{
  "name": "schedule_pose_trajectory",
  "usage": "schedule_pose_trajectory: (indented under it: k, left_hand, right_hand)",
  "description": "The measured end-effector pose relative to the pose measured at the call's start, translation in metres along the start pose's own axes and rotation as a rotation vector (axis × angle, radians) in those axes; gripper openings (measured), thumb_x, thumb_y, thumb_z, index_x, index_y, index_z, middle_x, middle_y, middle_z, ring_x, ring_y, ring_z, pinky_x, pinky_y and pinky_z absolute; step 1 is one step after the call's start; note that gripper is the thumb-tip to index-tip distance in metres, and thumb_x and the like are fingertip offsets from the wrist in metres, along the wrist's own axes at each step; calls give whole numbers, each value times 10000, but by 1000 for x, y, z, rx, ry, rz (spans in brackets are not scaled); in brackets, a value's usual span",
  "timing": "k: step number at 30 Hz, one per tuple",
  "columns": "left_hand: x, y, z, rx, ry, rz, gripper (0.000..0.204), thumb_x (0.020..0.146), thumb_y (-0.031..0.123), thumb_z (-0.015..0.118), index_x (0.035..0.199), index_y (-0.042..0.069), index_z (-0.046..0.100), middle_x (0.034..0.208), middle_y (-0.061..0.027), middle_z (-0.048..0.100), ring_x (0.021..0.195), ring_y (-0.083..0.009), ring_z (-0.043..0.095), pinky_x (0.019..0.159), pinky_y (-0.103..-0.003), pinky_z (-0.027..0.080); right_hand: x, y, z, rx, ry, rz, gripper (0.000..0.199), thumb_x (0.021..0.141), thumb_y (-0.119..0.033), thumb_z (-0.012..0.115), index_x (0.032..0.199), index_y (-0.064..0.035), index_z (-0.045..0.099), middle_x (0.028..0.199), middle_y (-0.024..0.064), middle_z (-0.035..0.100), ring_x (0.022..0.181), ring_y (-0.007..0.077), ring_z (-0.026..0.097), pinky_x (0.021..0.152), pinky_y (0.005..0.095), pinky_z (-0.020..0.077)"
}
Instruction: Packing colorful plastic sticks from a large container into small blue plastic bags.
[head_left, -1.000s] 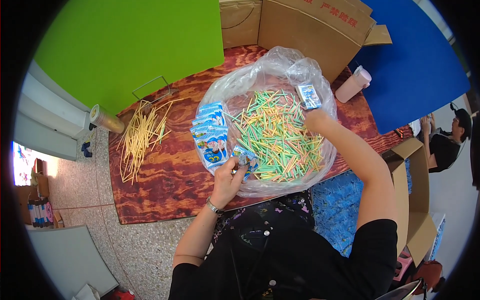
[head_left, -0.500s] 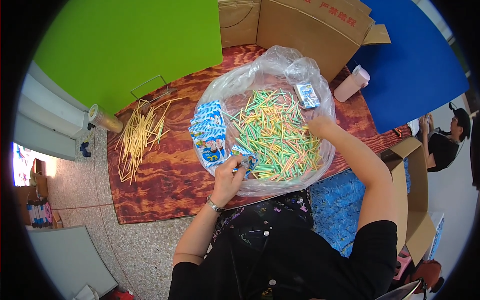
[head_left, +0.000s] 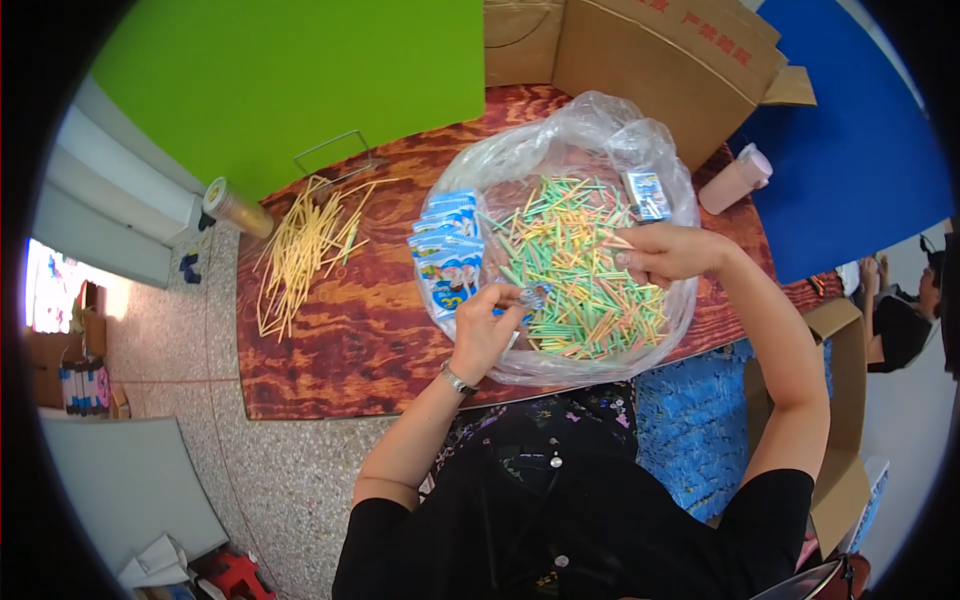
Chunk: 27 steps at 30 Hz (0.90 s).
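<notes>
The left hand (head_left: pixel 488 325) pinches a small blue packet (head_left: pixel 532 296) between thumb and fingertips at the near edge of the clear plastic bag (head_left: pixel 590 120), much as it did a second ago. The right hand (head_left: pixel 665 252) has slid back from the far side of the heap of green, yellow and orange sticks (head_left: pixel 575 265) and now closes on a few sticks at its right side, so a pick looks underway. Blue packets (head_left: pixel 445 245) lie stacked at the bag's left; yellow sticks (head_left: pixel 300 250) lie toward the left edge of the wooden board (head_left: pixel 350 340).

The plastic bag (head_left: pixel 560 160) lies on the surface (head_left: pixel 340 350), holding sticks (head_left: pixel 575 270) and packets (head_left: pixel 445 255) at its left; loose sticks (head_left: pixel 300 245) lie left, boxes (head_left: pixel 650 60) behind.
</notes>
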<state>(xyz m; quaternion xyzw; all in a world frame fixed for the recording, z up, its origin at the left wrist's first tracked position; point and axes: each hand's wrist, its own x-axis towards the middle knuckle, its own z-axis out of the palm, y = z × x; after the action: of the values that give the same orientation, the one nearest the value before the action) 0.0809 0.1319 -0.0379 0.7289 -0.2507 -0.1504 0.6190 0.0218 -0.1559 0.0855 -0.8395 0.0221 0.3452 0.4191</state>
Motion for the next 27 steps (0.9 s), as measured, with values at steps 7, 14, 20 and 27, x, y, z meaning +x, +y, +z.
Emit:
schedule_pose_trajectory:
  k: [7, 14, 20, 27]
  left_hand:
    - [4, 2, -6, -34, -15, -27, 166, 802, -5, 645, 958, -53, 612, 783, -89, 667, 643, -117, 659, 544, -241, 522]
    - [5, -4, -9, 61, -29, 99, 148, 819, 11, 649, 951, -52, 627, 793, -81, 642, 643, -129, 662, 541, -235, 512]
    - [7, 5, -6, 166, -233, 230, 164, 800, -12, 641, 965, -17, 638, 968, -101, 628, 804, -167, 656, 609, -262, 516]
    - [26, 35, -14, 39, -233, 413, 182, 758, -27, 622, 940, -22, 610, 1477, -182, 364, 1105, -258, 563, 707, -276, 536]
  right_hand:
    - [11, -59, 14, -447, -41, -285, 156, 976, -192, 475, 1045, -53, 493, 734, 138, 592, 707, 307, 625, 627, 421, 455]
    - [13, -66, 22, -364, 145, -362, 168, 938, -142, 517, 1065, -33, 497, 701, 156, 563, 667, 313, 613, 608, 409, 452]
    - [41, -26, 58, 201, 461, -464, 175, 1016, -178, 436, 1103, -40, 499, 708, 16, 508, 578, 80, 500, 528, 245, 408]
    - [32, -15, 51, 44, 446, -387, 165, 998, -186, 456, 1075, -40, 452, 716, 68, 538, 619, 187, 545, 553, 319, 427]
